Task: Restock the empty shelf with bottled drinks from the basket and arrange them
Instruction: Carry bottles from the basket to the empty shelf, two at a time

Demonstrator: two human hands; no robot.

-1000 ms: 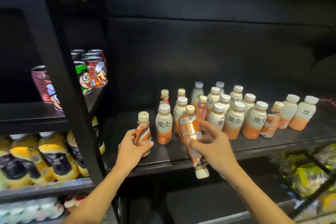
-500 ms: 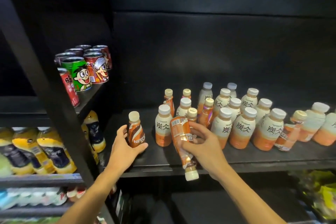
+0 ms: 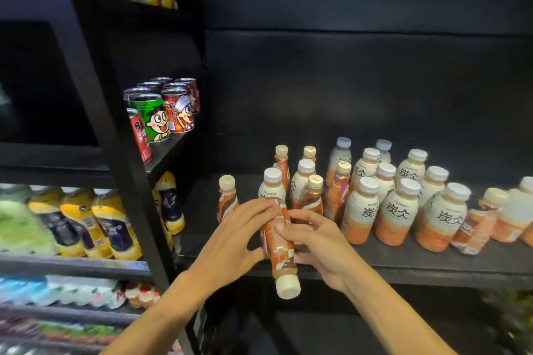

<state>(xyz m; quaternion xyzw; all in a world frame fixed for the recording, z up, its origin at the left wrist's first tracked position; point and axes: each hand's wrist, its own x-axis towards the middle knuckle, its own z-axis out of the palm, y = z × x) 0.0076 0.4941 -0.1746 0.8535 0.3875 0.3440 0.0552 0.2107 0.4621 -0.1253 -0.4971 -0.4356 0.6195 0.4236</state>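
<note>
An orange-and-brown coffee bottle (image 3: 278, 242) is held upside down between both hands, in front of the front edge of the black shelf (image 3: 403, 264). Its cream cap (image 3: 287, 287) points down and toward the camera, below the shelf edge; its base points up and away, toward the bottles standing on the shelf.

The right hand (image 3: 320, 245) grips the bottle from the right. The thumb lies across the label at mid-body and the fingers curl around the far side. The left hand (image 3: 233, 239) contacts the bottle from the left. Its fingers (image 3: 259, 209) are extended and lie across the upper part of the body near the base. Whether the left thumb closes round the bottle cannot be told.

A second coffee bottle (image 3: 227, 199) stands upright on the shelf, just behind the left hand and apart from it, at the left end of the group. To its right stands a cluster of white-capped cream-and-orange bottles (image 3: 398, 210) with several more slim coffee bottles mixed in, extending to the right edge of the view.

On the adjacent unit to the left, cartoon-printed cans (image 3: 161, 112) occupy the upper shelf, and yellow-topped bottles (image 3: 83, 222) fill the shelf below.
</note>
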